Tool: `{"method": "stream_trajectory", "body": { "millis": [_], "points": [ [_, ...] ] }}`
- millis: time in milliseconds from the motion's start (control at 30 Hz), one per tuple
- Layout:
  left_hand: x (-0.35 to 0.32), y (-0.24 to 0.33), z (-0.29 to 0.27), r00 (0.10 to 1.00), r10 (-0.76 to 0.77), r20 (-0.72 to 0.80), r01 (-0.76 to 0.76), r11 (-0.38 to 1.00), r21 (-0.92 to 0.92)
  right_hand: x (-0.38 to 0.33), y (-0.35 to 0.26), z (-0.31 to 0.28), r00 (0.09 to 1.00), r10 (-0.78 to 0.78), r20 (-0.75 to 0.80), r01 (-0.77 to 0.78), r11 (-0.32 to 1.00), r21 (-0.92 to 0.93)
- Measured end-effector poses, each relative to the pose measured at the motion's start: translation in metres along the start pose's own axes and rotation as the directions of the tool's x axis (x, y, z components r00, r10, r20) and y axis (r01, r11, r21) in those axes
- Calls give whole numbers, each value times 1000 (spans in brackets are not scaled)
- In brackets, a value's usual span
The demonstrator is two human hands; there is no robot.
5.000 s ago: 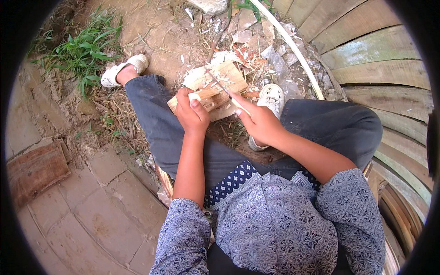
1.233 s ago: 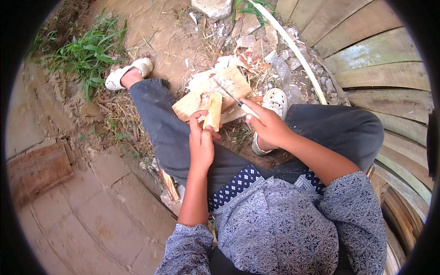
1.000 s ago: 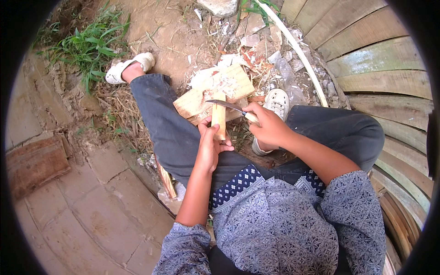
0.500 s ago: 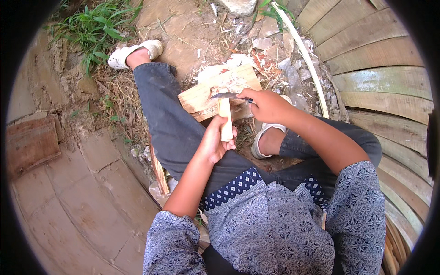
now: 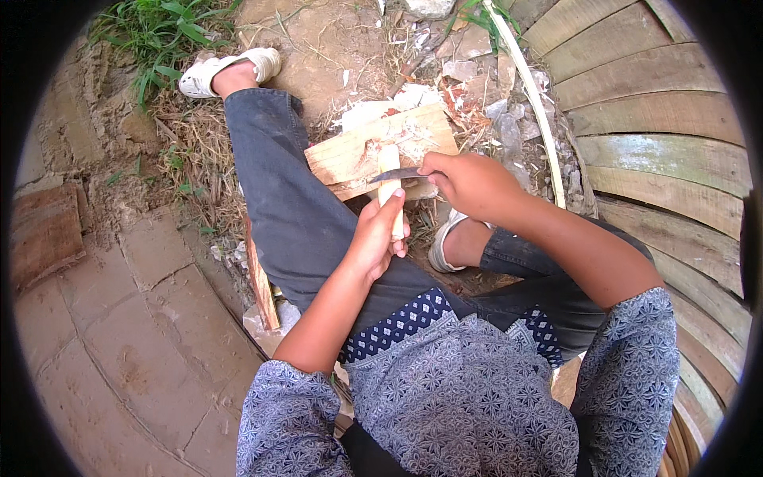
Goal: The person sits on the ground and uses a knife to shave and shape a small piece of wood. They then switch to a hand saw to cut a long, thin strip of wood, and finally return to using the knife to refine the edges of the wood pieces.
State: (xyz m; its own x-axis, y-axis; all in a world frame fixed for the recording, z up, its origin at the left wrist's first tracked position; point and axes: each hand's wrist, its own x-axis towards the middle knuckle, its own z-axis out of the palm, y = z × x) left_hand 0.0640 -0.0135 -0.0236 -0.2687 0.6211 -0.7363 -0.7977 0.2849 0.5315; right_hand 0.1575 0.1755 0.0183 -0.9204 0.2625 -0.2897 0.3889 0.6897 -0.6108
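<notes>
Wooden stick (image 5: 387,189): in the head view, you have it in front of you, between your legs, its far end overlapping the split wood slab (image 5: 342,161) from your viewpoint. Your left hand (image 5: 377,232) has its fingers closed around the near part, thumb laid along the top. Your right hand (image 5: 475,188) has its fingers wrapped around the knife (image 5: 396,175), hiding the handle; the blade crosses the stick just beyond your left thumb, tip pointing left. Pale shavings (image 5: 413,145) lie on the slab.
</notes>
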Motion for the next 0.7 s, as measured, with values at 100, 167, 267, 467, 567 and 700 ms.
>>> {"method": "stream_trajectory", "body": {
  "millis": [100,167,267,467,567,700],
  "points": [
    [0,-1,-1,1000,-1,2,1,1000,4,7,1,9,1000,6,-17,-7,1000,-16],
    [2,-1,0,1000,10,-10,-10,999,44,20,7,17,999,10,-32,-12,999,-51],
    [1,2,2,1000,-15,-9,15,1000,15,47,14,23,993,100,-60,-104,992,-70],
    [2,0,-2,999,-7,33,6,1000,7,56,39,27,996,44,-76,-42,998,38],
    [0,0,6,997,-41,59,36,996,86,35,40,16,990,88,-114,-80,994,75],
    [-2,-4,2,998,-44,40,43,999,29,18,35,-4,979,138,-153,-115,982,150]
  ]
}}
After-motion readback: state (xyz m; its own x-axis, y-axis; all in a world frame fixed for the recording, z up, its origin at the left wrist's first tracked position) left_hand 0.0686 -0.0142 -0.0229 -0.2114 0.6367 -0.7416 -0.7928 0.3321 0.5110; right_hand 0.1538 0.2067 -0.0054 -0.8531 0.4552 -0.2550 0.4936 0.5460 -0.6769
